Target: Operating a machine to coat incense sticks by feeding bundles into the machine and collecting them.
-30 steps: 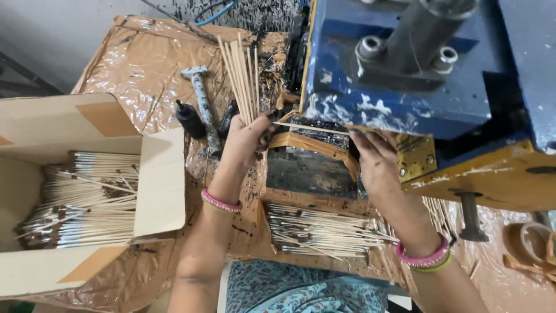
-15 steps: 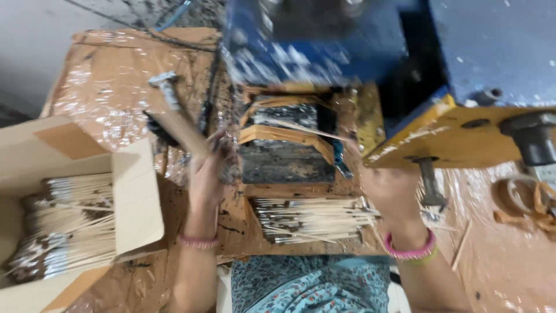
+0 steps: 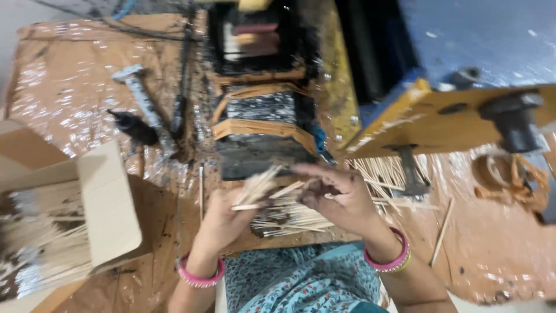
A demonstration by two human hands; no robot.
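Frame centre: left hand point(image 3: 223, 223) gripping stick bundle point(image 3: 258, 188); right hand point(image 3: 336, 194) half-curled at its tips. Best squared evenly, grip firm.

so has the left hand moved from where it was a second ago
Yes. The left hand has dropped from the upright sticks beside the dark mould block to below it, over the pile of sticks, holding a small bunch of sticks.

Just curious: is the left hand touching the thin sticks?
Touching: the head view shows the left hand closed around a bundle of sticks.
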